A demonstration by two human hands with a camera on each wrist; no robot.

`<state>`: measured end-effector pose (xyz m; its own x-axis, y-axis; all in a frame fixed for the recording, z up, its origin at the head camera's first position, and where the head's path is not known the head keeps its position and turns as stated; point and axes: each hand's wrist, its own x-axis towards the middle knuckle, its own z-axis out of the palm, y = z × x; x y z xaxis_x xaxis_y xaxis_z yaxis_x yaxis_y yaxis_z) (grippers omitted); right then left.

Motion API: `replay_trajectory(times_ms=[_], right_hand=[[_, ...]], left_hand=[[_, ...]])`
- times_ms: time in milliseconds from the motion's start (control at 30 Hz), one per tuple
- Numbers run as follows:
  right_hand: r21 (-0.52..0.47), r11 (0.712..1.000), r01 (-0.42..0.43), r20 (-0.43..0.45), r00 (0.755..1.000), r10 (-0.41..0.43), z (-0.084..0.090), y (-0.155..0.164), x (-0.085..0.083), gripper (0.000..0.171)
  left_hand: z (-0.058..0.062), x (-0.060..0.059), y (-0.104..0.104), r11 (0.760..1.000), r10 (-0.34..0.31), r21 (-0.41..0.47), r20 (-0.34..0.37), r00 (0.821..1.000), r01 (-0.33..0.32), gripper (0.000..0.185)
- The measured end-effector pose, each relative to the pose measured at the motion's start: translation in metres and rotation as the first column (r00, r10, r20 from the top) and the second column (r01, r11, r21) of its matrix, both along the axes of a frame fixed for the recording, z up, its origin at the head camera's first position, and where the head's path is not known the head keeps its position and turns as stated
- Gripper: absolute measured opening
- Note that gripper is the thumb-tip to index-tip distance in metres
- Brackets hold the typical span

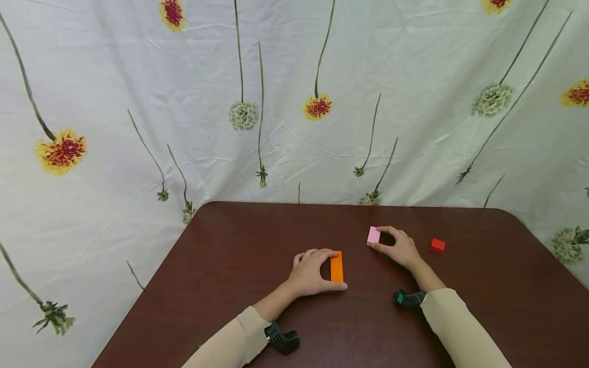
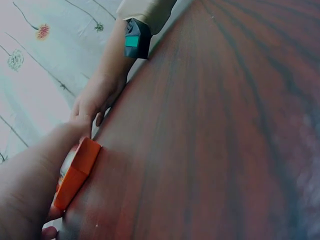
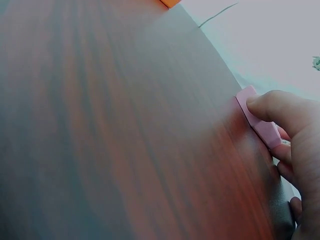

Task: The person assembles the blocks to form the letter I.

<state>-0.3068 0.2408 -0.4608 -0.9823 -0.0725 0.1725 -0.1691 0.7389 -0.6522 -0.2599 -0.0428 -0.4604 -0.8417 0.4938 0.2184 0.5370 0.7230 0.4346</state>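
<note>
An orange rectangular block (image 1: 337,268) lies on the brown table near the middle of the head view. My left hand (image 1: 309,275) grips it by its two ends, fingers at the far end and thumb at the near one. The left wrist view shows the same orange block (image 2: 79,172) from the side, low on the tabletop. Further right and back, my right hand (image 1: 401,249) pinches a small pink block (image 1: 374,235) between thumb and fingers. In the right wrist view the pink block (image 3: 266,131) sits at the table surface, its far side hidden.
A small red block (image 1: 437,245) rests on the table to the right of my right hand. Behind the table's back edge hangs a white cloth (image 1: 285,66) printed with flowers. Dark bands (image 1: 281,339) are on both wrists. The brown table (image 1: 221,255) spreads around both hands.
</note>
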Motion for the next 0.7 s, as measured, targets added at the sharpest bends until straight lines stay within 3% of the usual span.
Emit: replay_trajectory(times_ms=[300,700], right_hand=[[-0.008,1.000,-0.004,-0.010,1.000,0.004,-0.0005,0.0011,0.0000,0.061],[-0.072,0.997,-0.017,-0.019,1.000,0.015,0.0000,0.0036,0.0020,0.057]], left_hand=[[0.0013,0.0001,-0.0002,0.999,-0.006,0.038,0.021,1.000,0.005,0.055],[0.0013,-0.0007,-0.0010,0.998,-0.029,0.060,0.018,0.999,0.028,0.045]])
